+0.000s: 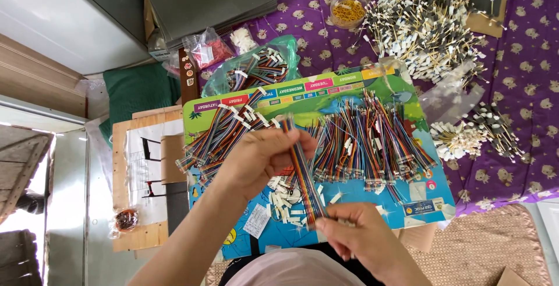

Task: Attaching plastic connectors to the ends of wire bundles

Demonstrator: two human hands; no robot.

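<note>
Both hands hold one ribbon cable (303, 169) at centre: left hand (262, 158) pinches its top, right hand (355, 230) its bottom. Sorted cables (372, 140) lie at 2 o'clock; another cable pile (224, 131) waits at 10 o'clock.

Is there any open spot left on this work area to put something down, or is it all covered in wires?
Mostly crowded. The colourful board is bare only at its near right corner, below the wire bundles. Purple cloth shows free between the two heaps of white-tipped sticks and along the right edge. The woven mat beside the right hand is open too.
</note>
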